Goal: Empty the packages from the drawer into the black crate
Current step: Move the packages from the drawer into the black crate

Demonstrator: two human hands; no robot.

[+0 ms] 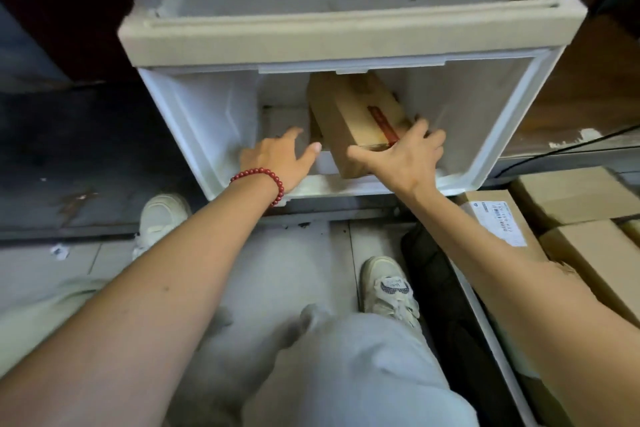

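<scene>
Cardboard, brown and crossed by a red tape strip, makes up the one package point(349, 114) visible in the pulled-out white plastic drawer point(194, 114), where it sits at an angle from the back wall toward the front, right of centre. The right hand point(405, 156) grips its near end, thumb stretched along the lower edge and fingers curled over the top right corner. The left hand point(277, 156), a red bead bracelet point(259, 180) on its wrist, reaches into the drawer with fingers spread and relaxed, just beside the package's left side; contact cannot be judged. On the floor to the right stands the black crate point(436, 281), with a labelled carton point(498, 218) and other brown cartons packed in it.
</scene>
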